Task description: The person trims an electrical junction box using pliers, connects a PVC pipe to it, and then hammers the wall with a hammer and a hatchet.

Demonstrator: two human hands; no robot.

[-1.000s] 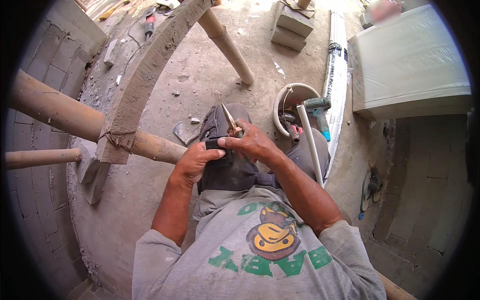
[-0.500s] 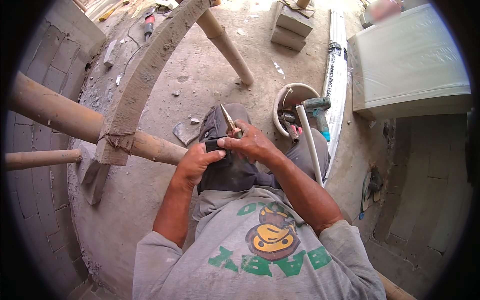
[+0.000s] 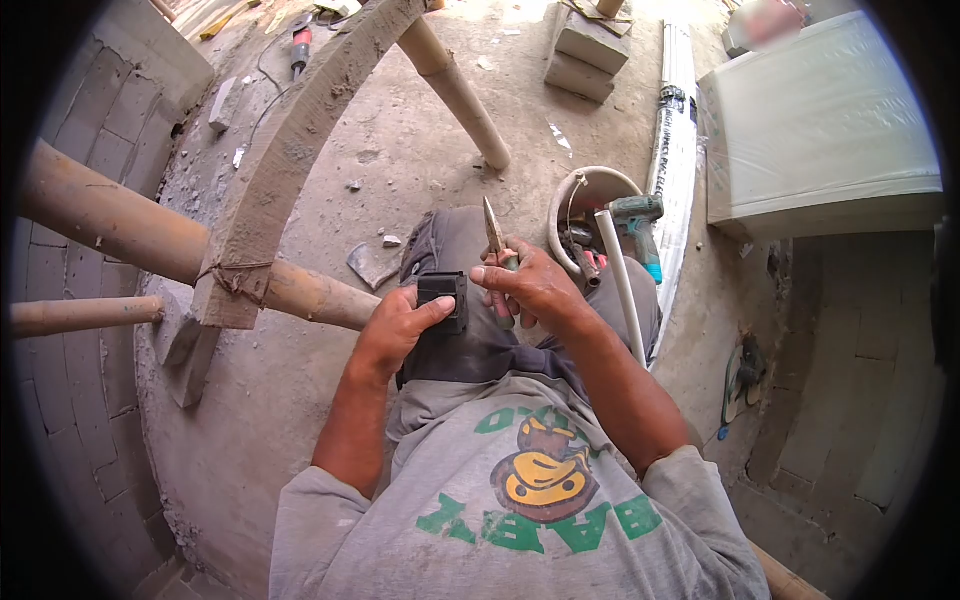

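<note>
My left hand [image 3: 398, 325] grips a small black plastic box [image 3: 447, 288], which looks like an electrical back box, over my thigh with the thumb across its face. In my right hand [image 3: 540, 288] is a pair of long-nose pliers [image 3: 493, 225]. Their jaws point up and away from me, and the handles show below my fingers. A small gap separates the right hand from the box. Just beyond my right forearm, a white pipe [image 3: 622, 285] leans against a bucket [image 3: 597, 182] holding tools and a teal cordless drill [image 3: 638, 225].
Bamboo poles [image 3: 120, 220] and a curved, mortar-crusted plank [image 3: 290, 150] stand at the left. Wrapped white conduits [image 3: 675, 140] lie to the right beside a plastic-covered block [image 3: 820, 120]. Concrete blocks [image 3: 585, 50] sit ahead, and a red power tool [image 3: 300, 48] lies at upper left.
My right hand has moved right, off the box, taking the pliers with it. The box stays in my left hand and now shows more of its face.
</note>
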